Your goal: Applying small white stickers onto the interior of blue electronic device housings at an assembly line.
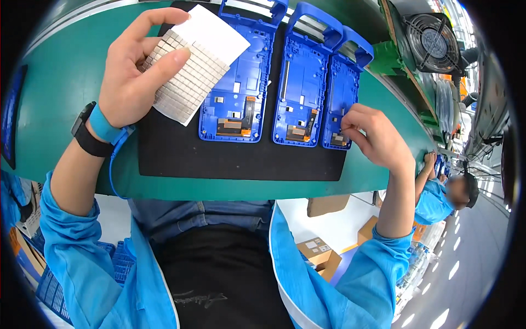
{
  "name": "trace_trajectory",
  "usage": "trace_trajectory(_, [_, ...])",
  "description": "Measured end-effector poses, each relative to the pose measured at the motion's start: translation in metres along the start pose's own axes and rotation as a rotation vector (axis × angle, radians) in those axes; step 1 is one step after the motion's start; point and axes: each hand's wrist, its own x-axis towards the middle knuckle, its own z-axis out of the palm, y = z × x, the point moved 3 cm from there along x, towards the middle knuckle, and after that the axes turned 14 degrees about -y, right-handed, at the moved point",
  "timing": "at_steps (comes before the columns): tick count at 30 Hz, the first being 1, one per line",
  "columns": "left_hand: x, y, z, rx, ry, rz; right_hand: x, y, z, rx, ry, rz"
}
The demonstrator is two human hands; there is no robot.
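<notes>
My left hand [127,82] grips a white backing sheet [216,34] between thumb and fingers. Rows of small silvery-grey square pads [189,82] cover its lower part. Three blue plastic housings with loop-shaped upper ends lie side by side: a left one [233,82] partly behind the sheet, a middle one [301,77] and a right one [342,82]. Flat orange-and-black ribbon cables [247,118] show near their lower ends. At the lower right housing, my right hand [381,137] has its thumb and fingers pinched together; anything between the fingertips is too small to make out.
Beneath the housings is a black mat [230,164] on a green tabletop [66,93]. A blue cord runs from my left wrist strap [105,123]. A fan [433,43] stands at the upper right. Another person [435,205] works farther right. Cardboard boxes [318,252] sit below the table.
</notes>
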Motion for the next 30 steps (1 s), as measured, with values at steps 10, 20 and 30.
trace_trajectory(10, [0.003,0.011,-0.001,-0.006,0.162,0.006,-0.011,0.001,0.002,0.073,0.158,0.034])
trace_trajectory(20, [-0.019,0.037,0.018,-0.401,0.103,-0.149,-0.118,0.025,0.104,0.484,0.019,0.352])
trace_trajectory(30, [-0.078,0.093,0.141,-0.836,-0.401,-0.088,-0.061,-0.103,0.261,1.257,0.339,-0.222])
